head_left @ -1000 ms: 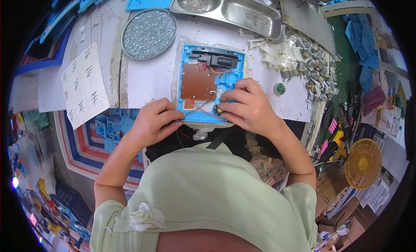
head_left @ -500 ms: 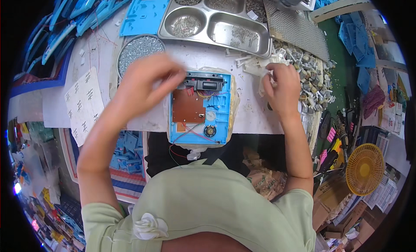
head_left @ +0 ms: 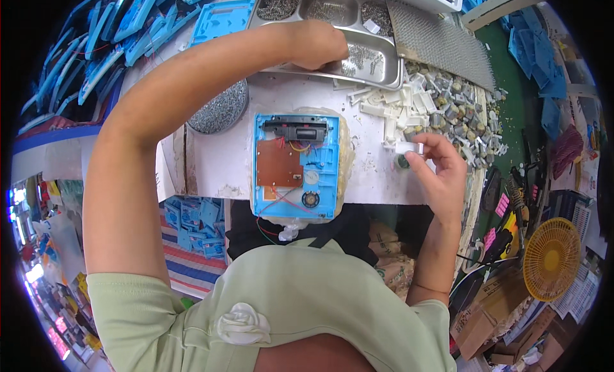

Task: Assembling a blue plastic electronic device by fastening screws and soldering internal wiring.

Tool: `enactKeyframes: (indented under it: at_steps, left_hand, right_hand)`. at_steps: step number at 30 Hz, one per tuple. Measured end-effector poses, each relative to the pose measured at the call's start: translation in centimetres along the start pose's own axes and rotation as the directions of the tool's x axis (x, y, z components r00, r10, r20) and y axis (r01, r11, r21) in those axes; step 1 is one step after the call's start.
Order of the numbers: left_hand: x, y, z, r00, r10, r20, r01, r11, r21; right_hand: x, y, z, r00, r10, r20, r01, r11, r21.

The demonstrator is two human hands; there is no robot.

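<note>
My left hand (head_left: 322, 45) reaches over the metal compartment tray (head_left: 395, 78). Its fingers curl down into the front right compartment, among small loose screws (head_left: 364, 57); the fingertips are hidden, so what they pinch cannot be seen. Off to the right, my right hand (head_left: 442, 170) grips a small white plastic part (head_left: 409, 147) between thumb and fingers, beside the pile of white parts (head_left: 409, 107). In front of me lies a blue plastic housing (head_left: 329, 161), untouched, with a brown circuit board (head_left: 278, 161), a black module (head_left: 300, 130), a round speaker (head_left: 310, 199) and thin wires inside.
A round dish of silvery small parts (head_left: 220, 110) stands at left, partly behind my left forearm. Small motors (head_left: 457, 110) are heaped beside the white parts. Blue casings (head_left: 96, 46) are stacked far left. A yellow fan (head_left: 551, 259) is at right.
My left hand has moved from beside the housing up and right into the screw tray. My right hand has come down slightly, and a white plastic part now shows in it.
</note>
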State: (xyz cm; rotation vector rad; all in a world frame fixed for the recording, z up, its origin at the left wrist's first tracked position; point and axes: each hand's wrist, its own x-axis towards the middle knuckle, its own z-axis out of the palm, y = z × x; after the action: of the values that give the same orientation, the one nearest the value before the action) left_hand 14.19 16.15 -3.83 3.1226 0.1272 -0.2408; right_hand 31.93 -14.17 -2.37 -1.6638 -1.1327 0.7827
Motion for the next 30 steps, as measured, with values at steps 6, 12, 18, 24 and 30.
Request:
enactKeyframes:
  at_steps: [6,12,18,24,30]
  left_hand:
    - [-7.4,7.4,-5.1,0.842,-0.265,-0.470,-0.002,0.869,-0.495]
    - [-15.1,21.6,-0.9,0.773,-0.591,0.231,-0.196,-0.568,-0.799]
    - [-16.2,23.7,1.7,0.768,-0.558,0.314,-0.337,-0.769,-0.543]
    - [-16.3,24.5,2.5,0.751,-0.593,0.290,-0.182,-0.608,-0.773]
    - [-15.2,20.7,-0.1,0.798,-0.547,-0.254,0.152,0.589,-0.793]
  right_hand:
    - [-4.3,-1.8,0.2,0.996,-0.017,-0.089,0.025,0.996,0.089]
    - [-5.8,-2.6,5.3,0.910,-0.409,0.066,0.381,0.889,0.252]
    - [-6.0,-3.4,7.1,0.874,-0.455,0.172,0.433,0.889,0.152]
    - [-6.9,-3.2,7.9,0.776,-0.587,0.232,0.617,0.782,-0.086]
    - [-10.0,0.0,5.5,0.979,0.095,0.182,-0.180,0.824,0.538]
